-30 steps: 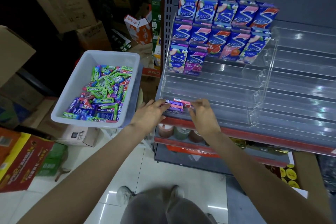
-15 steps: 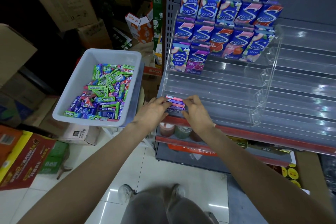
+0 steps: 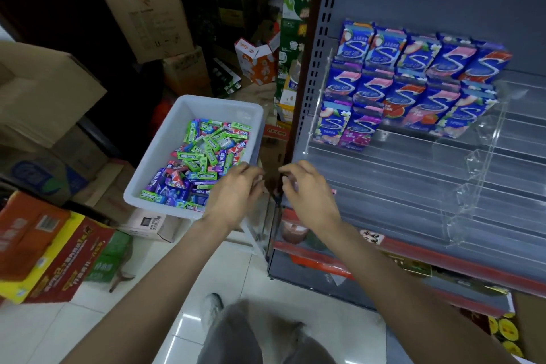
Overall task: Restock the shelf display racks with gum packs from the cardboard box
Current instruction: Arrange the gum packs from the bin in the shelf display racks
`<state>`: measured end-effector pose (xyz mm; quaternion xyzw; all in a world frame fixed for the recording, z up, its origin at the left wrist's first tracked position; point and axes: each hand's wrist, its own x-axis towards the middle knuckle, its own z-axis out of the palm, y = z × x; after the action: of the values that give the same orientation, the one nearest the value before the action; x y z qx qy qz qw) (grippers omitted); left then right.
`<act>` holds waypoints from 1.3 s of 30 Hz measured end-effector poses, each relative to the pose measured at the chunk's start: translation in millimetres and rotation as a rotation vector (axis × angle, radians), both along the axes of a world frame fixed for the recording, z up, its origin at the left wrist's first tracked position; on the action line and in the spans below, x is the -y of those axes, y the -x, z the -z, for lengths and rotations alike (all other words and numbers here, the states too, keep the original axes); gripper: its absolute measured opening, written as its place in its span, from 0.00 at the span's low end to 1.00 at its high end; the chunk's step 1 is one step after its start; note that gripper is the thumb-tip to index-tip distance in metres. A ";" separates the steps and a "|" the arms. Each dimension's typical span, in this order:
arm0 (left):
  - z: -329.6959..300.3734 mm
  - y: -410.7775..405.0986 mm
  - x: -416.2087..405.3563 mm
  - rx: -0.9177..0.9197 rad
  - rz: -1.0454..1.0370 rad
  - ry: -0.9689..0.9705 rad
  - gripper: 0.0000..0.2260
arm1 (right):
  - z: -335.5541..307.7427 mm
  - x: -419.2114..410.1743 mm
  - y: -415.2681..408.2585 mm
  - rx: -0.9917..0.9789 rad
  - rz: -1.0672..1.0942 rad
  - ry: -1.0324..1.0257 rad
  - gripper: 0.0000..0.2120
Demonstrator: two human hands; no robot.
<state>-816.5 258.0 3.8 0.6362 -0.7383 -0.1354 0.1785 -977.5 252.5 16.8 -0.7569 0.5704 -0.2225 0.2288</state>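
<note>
The gum packs [image 3: 204, 164] are lying mixed up in the white bin [image 3: 165, 139], left of the middle. Both hands are hanging in the middle of the frame. The left hand [image 3: 236, 192] is over the bin's right edge and the right hand [image 3: 307, 192] is by the rack [image 3: 413, 186]. Fingers are loosely curled, holding nothing. It is best to grab packs of one color and line them up flat.
</note>
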 end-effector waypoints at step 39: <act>156.4 -222.4 188.5 -0.220 -0.199 -0.400 0.11 | 151.3 191.3 -225.8 -0.103 0.153 -0.302 0.22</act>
<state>-594.0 69.5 -152.5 0.7098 -0.6066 -0.3293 0.1408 -751.7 61.2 -134.5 -0.6788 0.6641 -0.1120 0.2926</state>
